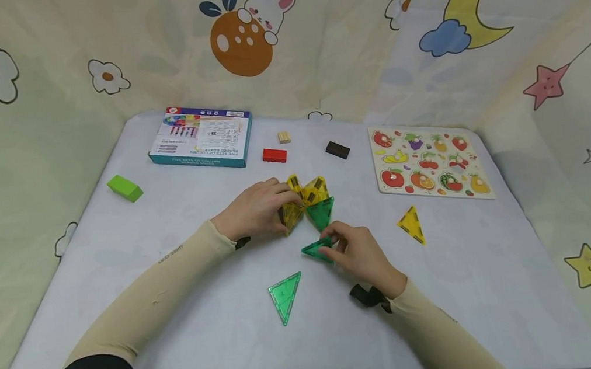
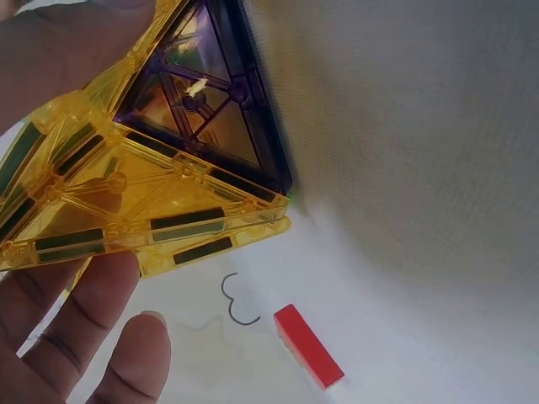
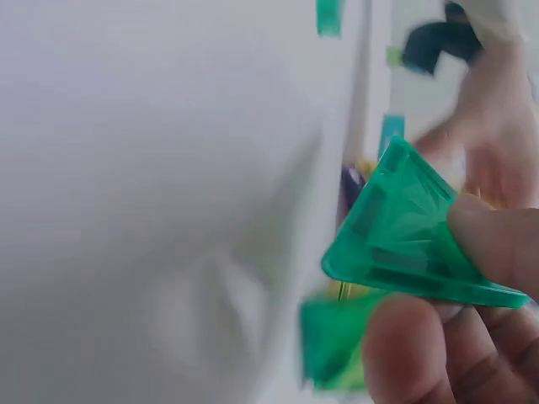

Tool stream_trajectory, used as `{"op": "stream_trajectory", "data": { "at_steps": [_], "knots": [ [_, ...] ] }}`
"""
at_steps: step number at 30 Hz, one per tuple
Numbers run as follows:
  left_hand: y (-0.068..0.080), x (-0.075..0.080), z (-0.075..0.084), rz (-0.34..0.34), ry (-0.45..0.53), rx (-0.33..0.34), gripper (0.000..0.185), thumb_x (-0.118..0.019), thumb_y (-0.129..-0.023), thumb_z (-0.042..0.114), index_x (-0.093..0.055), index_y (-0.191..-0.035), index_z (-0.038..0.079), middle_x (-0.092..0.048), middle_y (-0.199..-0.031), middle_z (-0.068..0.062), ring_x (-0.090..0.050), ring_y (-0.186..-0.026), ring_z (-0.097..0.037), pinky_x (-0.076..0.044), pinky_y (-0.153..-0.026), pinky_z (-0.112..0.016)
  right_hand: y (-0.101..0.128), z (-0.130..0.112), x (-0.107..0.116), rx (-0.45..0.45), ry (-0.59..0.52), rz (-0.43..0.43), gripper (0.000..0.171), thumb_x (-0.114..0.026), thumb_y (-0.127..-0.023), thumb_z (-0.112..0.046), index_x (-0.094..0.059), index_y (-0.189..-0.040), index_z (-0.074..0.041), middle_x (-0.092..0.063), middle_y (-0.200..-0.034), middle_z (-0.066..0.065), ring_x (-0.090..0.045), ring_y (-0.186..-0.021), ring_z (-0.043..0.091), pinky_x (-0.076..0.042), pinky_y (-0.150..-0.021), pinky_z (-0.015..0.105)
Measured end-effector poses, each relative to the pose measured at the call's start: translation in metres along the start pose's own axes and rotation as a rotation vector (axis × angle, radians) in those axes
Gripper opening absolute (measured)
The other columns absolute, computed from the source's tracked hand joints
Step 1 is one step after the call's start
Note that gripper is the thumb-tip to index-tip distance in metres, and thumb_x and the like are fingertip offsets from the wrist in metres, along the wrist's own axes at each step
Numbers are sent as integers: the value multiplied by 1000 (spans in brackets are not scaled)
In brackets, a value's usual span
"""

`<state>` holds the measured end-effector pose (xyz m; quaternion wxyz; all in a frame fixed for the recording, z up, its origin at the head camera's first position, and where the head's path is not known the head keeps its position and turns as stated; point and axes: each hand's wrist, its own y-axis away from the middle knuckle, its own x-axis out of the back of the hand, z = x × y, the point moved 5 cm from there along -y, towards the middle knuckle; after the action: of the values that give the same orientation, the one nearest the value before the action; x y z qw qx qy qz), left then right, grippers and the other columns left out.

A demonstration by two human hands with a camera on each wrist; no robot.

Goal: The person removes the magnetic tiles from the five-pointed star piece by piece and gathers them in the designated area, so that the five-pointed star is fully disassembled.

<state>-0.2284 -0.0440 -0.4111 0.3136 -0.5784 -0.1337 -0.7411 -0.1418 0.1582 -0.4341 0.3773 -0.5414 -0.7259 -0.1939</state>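
Note:
My left hand (image 1: 255, 209) grips a cluster of joined yellow translucent magnetic tiles (image 1: 315, 190) near the table's middle. A dark purple triangular tile (image 2: 253, 139) belongs to this cluster in the left wrist view. On the cluster's near right side sits a green triangular tile (image 1: 321, 213). Just below that, my right hand (image 1: 362, 255) pinches another green triangular tile (image 3: 404, 227) between thumb and fingers, apart from the cluster. A loose green triangle (image 1: 286, 296) lies nearer the front edge, and a loose yellow triangle (image 1: 412, 226) lies to the right. The left palm hides part of the cluster.
Behind the hands lie a red block (image 1: 274, 155), a black block (image 1: 337, 150) and a small wooden block (image 1: 284, 137). A flat box (image 1: 201, 137) is back left, near a green block (image 1: 125, 188). A fruit puzzle board (image 1: 430, 161) lies back right.

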Motion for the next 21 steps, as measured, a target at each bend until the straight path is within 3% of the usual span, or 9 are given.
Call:
{"op": "stream_trajectory", "data": {
  "at_steps": [3, 6, 10, 13, 17, 21],
  "knots": [
    [0, 2, -1, -8, 44, 15, 62, -94, -75, 39, -68, -128, 19, -69, -131, -1, -61, -115, -21, -54, -104, -37, 15, 23, 17, -102, -84, 0, 22, -82, -90, -17, -70, -107, -12, -71, -84, 1, -56, -61, 5, -46, -54, 21],
    [1, 7, -8, 14, 137, 64, 54, -81, -89, 46, -66, -132, 17, -68, -132, -3, -61, -117, -22, -54, -104, -40, 32, 49, 35, -230, -84, 11, 21, -81, -91, -18, -70, -108, -11, -67, -80, 1, -54, -63, 8, -44, -55, 21],
    [3, 16, -28, 100, 324, 174, 42, -53, -107, 45, -62, -134, 15, -67, -130, -5, -60, -112, -23, -54, -97, -43, 52, 77, 53, -370, 21, 37, 23, -79, -92, -20, -71, -110, -8, -63, -80, 3, -52, -67, 12, -41, -57, 21],
    [-1, 17, -45, 125, 448, 248, 39, -49, -110, 42, -64, -131, 12, -69, -125, -5, -59, -106, -22, -52, -91, -42, 60, 86, 60, -413, 126, 63, 30, -81, -91, -22, -71, -114, -5, -64, -88, 8, -51, -68, 16, -39, -56, 23],
    [-9, 6, -63, 44, 529, 318, 37, -57, -106, 44, -68, -127, 16, -70, -121, -1, -60, -109, -20, -51, -94, -41, 58, 82, 61, -408, 222, 113, 35, -82, -89, -22, -70, -117, -4, -66, -99, 14, -50, -70, 20, -37, -54, 26],
    [-15, -6, -69, -74, 589, 342, 32, -68, -101, 40, -70, -124, 18, -70, -121, 2, -63, -110, -19, -54, -100, -42, 45, 64, 54, -367, 222, 179, 28, -81, -90, -21, -72, -112, -6, -69, -96, 12, -48, -65, 19, -36, -52, 26]
  ]
}}
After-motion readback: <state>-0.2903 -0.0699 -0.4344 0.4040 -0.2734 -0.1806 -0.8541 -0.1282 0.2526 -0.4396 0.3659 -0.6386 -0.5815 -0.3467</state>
